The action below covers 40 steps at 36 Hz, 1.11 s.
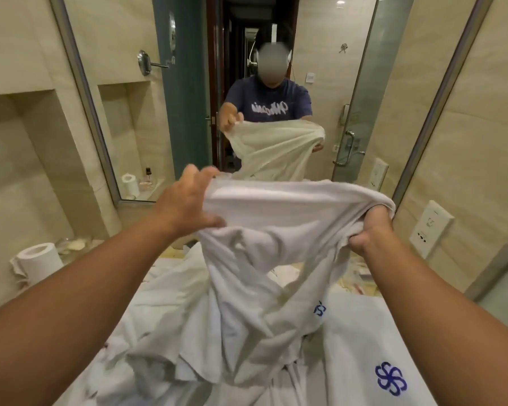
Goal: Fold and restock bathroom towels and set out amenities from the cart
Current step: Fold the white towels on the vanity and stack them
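I hold a white towel (276, 206) up in front of me over the vanity, its top edge stretched between both hands and the rest hanging crumpled down to the counter. My left hand (185, 200) pinches the towel's left corner with thumb and fingers, the other fingers spread. My right hand (370, 230) is a closed fist bunched around the right corner. Below lie more white towels (364, 347) with a blue flower logo, spread flat on the counter.
A large mirror (320, 68) straight ahead reflects a person holding the towel. A toilet paper roll (40, 260) stands at the left of the counter near a glass dish. A wall socket (430, 227) is on the right tiled wall. Paper items lie behind the towels.
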Tool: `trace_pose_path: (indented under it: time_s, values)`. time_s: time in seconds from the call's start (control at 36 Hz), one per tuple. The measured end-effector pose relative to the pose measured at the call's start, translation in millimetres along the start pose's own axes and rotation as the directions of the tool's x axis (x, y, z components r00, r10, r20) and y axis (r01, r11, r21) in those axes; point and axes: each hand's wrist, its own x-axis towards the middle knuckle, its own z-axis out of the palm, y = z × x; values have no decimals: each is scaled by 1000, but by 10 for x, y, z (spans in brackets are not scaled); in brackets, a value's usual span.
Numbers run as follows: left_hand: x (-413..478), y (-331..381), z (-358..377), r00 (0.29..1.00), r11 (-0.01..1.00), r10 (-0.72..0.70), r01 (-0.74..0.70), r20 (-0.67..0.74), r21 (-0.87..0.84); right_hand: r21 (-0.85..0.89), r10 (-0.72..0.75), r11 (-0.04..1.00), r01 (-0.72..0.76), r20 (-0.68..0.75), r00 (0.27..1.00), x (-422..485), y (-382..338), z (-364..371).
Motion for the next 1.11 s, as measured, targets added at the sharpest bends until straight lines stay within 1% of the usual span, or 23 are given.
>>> trace_pose_path:
  time_s: [0.06,0.11,0.14,0.19,0.25,0.33,0.39,0.47,0.53,0.58,0.64,0.72,0.78,0.83,0.89,0.92,0.97,1.03,1.06,1.11]
  values:
    - [-80,-133,222,996,991,-43,34,72,133,-22,38,999,-38,3,999,17,70,-22]
    - [-154,-256,403,991,968,-93,69,92,240,-6,58,998,-58,11,998,8,114,-35]
    - [-190,-302,448,985,955,-145,115,93,275,5,64,998,-64,8,998,-1,131,-30]
    - [-241,-404,491,948,918,-306,268,91,293,31,72,997,-71,-12,997,-46,134,-30]
    - [-266,-516,509,882,861,-463,424,86,281,60,73,996,-71,-22,997,-66,115,-43]
    - [-280,-658,496,807,796,-585,555,75,242,109,89,990,-86,-24,996,-67,70,-62]
    - [-299,-794,473,758,752,-649,628,61,198,149,109,984,-101,-52,993,-31,23,-84]
    - [-313,-1015,414,700,696,-713,700,41,162,239,116,966,-97,-69,991,-41,-117,-109]
    - [-300,-1106,363,665,665,-745,734,51,139,270,94,960,-76,-53,994,-56,-188,-85]
    - [-273,-1151,329,629,630,-776,773,42,69,297,89,952,-76,-31,996,-86,-206,-29]
    - [-263,-1193,347,587,587,-808,809,47,-8,270,62,961,-56,-13,998,-139,-177,36]
    - [-355,-1246,382,532,515,-833,846,152,-134,84,34,996,-31,-34,999,-178,-91,19]
    - [-429,-1350,425,535,494,-815,842,223,-216,-20,54,998,-56,-66,996,-133,-28,-78]
    - [-511,-1459,459,540,486,-800,839,263,-245,-26,44,999,-47,-99,994,-46,71,-186]
    - [-598,-1518,502,525,475,-806,849,272,-230,109,89,992,-69,-191,978,-17,155,-248]
    - [-622,-1535,525,529,499,-806,848,264,-177,178,112,981,-73,-217,970,-22,182,-260]
    - [-607,-1537,529,507,475,-820,861,265,-178,214,99,976,-46,-245,964,-68,206,-243]
    - [-616,-1565,531,574,557,-791,819,212,-137,169,63,985,-17,-272,960,44,190,-270]
    - [-658,-1513,476,598,574,-775,801,205,-170,118,55,993,-21,-290,955,124,171,-300]
    - [-695,-1463,426,641,586,-707,768,299,-260,62,73,997,-55,-342,937,314,141,-412]
